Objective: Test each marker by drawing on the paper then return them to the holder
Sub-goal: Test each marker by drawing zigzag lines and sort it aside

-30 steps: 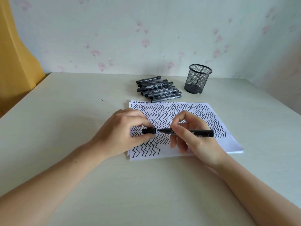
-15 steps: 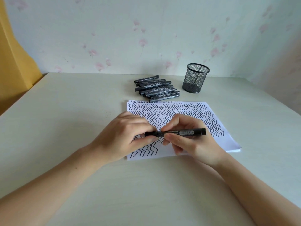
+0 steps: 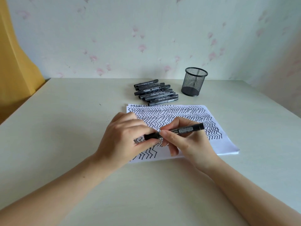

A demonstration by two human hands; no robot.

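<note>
Left hand (image 3: 123,141) is pinched on the cap (image 3: 152,136); right hand (image 3: 187,141) is clamped on the marker (image 3: 185,129), held level over the paper (image 3: 224,144). Cap appears seated or nearly so: judged the capping step. Beyond lie the pile (image 3: 156,92) and, further right, the holder (image 3: 193,82), apparently empty. Next move calls for carrying the marker up-right and dropping it in upright.

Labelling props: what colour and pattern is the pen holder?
Black wire mesh with a solid rim, see-through holder; head view, the only one.
</note>
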